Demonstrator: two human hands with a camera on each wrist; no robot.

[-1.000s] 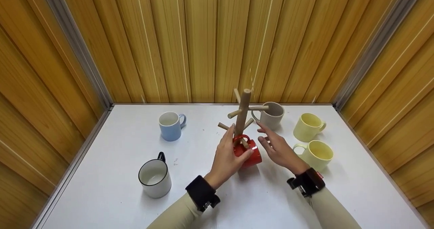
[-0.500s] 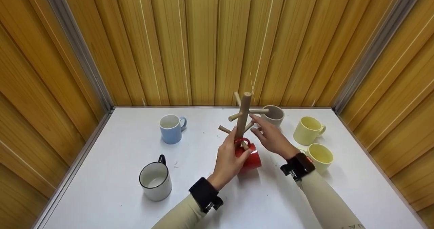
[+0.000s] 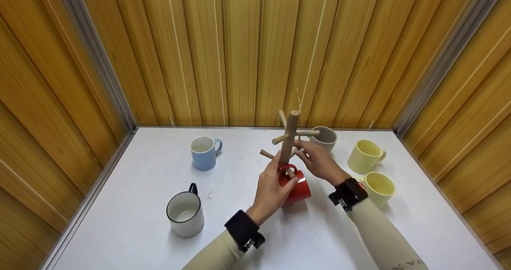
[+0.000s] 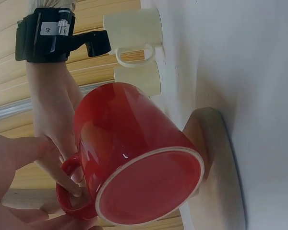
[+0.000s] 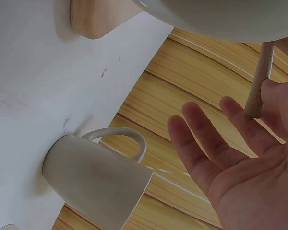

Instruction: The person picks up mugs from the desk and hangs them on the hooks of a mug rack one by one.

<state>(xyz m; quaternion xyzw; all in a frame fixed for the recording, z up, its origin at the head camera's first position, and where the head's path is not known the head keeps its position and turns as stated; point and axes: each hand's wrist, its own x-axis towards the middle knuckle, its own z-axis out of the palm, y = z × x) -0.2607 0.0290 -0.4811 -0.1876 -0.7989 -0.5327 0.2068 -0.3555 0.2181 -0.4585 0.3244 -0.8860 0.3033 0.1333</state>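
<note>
A wooden mug tree [image 3: 290, 138] with several pegs stands mid-table. The red mug [image 3: 297, 188] hangs tilted by its handle on a low front peg, its underside facing the left wrist camera. My left hand [image 3: 272, 186] holds the mug at its handle [image 4: 69, 199], fingers along the trunk and thumb at the handle's loop. Behind the trunk, my right hand [image 3: 321, 164] pinches another peg [image 5: 260, 84] between thumb and index finger; its other fingers are spread. The wooden base [image 4: 213, 177] shows below the mug in the left wrist view.
A grey mug [image 3: 325, 138] stands just behind the right hand. Two yellow mugs [image 3: 364, 156] are at the right. Toward the left are a blue mug [image 3: 203, 154] and a white mug with black rim [image 3: 185, 214]. Wood-patterned walls [image 3: 239, 54] enclose the white table [image 3: 135, 190].
My right hand has moved left and inward from beside the red mug to the peg behind the trunk, and now pinches it. My left hand stays at the red mug.
</note>
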